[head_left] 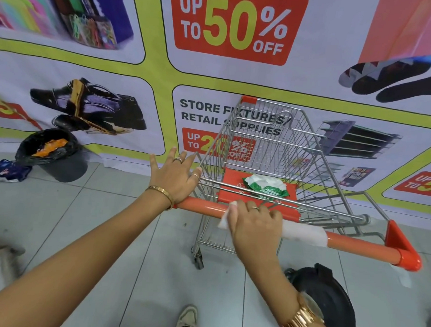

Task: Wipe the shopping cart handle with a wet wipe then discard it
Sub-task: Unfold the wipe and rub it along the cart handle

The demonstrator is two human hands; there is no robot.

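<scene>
A wire shopping cart (267, 143) stands against a printed banner wall, its orange handle (359, 246) running across the view. My right hand (255, 222) is wrapped over the middle of the handle, pressing a white wet wipe (302, 232) around the bar; the wipe trails out to the right of my fingers. My left hand (174, 176) rests with its palm on the handle's left end, fingers spread apart and holding nothing. A green and white wet wipe pack (266, 186) lies on the cart's orange child seat flap.
A bin lined with a black bag (50, 153) holding orange rubbish stands on the tiled floor at the left, by the wall. A dark blue packet (8, 170) lies beside it. A black round object (327, 301) sits on the floor under my right forearm. My shoe (188, 318) shows below.
</scene>
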